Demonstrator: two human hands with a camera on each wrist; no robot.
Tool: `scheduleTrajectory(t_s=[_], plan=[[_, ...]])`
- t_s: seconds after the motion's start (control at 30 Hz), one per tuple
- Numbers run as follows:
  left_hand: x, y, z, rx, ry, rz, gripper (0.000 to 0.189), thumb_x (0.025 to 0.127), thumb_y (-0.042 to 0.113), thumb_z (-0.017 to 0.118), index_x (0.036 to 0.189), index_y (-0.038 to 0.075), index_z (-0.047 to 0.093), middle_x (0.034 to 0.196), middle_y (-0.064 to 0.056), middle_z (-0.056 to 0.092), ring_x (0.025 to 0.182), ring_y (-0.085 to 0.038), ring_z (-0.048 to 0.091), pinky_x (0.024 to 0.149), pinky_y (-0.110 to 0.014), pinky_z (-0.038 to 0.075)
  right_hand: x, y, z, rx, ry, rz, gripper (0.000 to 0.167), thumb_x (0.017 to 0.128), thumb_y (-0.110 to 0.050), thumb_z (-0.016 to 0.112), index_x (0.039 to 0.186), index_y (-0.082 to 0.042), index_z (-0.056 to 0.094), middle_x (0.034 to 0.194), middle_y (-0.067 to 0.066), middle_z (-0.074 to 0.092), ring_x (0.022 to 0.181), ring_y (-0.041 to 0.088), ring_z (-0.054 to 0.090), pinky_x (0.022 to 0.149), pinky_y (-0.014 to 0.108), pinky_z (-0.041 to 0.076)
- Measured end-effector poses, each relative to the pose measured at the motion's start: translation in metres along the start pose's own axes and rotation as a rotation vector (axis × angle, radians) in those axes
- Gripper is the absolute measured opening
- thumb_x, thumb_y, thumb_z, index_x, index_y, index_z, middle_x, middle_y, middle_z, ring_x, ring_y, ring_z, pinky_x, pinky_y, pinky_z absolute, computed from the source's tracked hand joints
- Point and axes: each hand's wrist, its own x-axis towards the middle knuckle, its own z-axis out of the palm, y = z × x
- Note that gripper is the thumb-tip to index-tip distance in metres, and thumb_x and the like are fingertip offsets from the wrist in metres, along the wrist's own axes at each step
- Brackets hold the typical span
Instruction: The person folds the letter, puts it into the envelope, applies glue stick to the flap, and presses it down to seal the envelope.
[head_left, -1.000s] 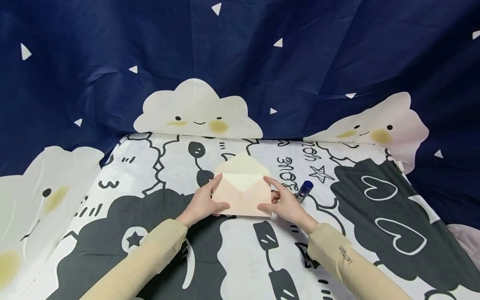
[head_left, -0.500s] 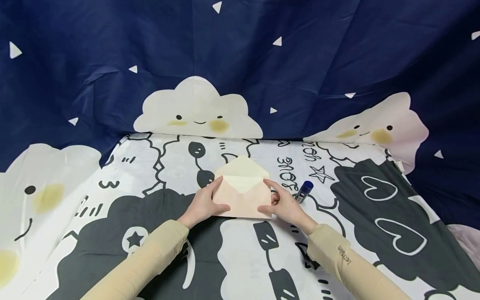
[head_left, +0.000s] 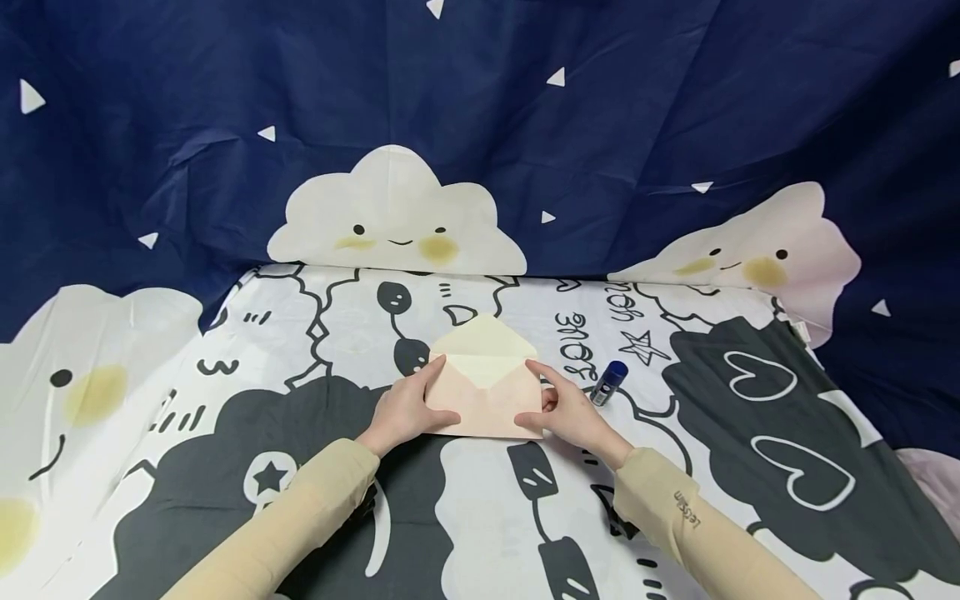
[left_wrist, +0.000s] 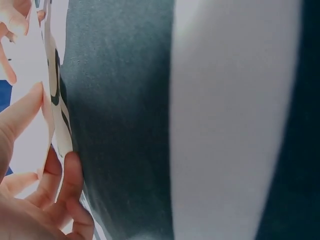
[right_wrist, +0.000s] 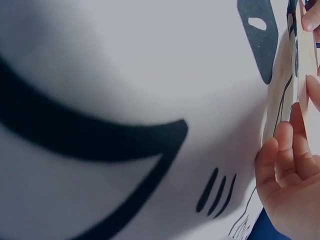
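While left hand [head_left: 405, 410], thumb spread, grips envelope [head_left: 486, 411] | right hand [head_left: 573, 413] mirrors it

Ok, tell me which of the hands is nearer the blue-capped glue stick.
The right hand: the glue stick lies close beside it, whereas the left hand holds the envelope by its opposite side.

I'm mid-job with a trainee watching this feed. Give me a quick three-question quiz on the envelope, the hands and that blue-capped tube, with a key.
1. How many hands grip the envelope? A) none B) one C) two
2. True or false: the envelope's flap is folded shut.
3. Which hand is nearer the blue-capped tube?

Key:
1. C: the left hand and the right hand.
2. False; it is open, pointing away from the person.
3. The right hand.
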Motion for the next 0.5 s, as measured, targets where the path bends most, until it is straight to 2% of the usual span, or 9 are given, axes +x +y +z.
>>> scheduleTrajectory(t_s=[0.17, 0.5], plan=[[0.0013, -0.0017, 0.0017, 0.077, 0.016, 0.008, 0.09, 0.072, 0.04, 0.081, 0.148, 0.017, 0.039, 0.129, -0.012, 0.063, 0.105, -0.028, 0.064, 0.088, -0.051, 0.044, 0.0, -0.0005, 0.0006, -0.01, 0.001, 0.008, 0.09, 0.077, -0.017, 0.081, 0.15, -0.007, 0.029, 0.066, 0.0, 0.054, 0.061, 0.011, 0.045, 0.056, 0.019, 0.037], [0.0002, -0.0028, 0.0036, 0.11, 0.0, 0.016, 0.088, 0.072, 0.04, 0.081, 0.147, 0.015, 0.04, 0.133, -0.012, 0.06, 0.111, -0.03, 0.062, 0.09, -0.053, 0.04, 0.0012, -0.0009, 0.002, -0.041, -0.013, 0.019, 0.089, 0.077, -0.017, 0.081, 0.15, -0.007, 0.03, 0.067, 0.0, 0.055, 0.061, 0.012, 0.046, 0.057, 0.021, 0.038]])
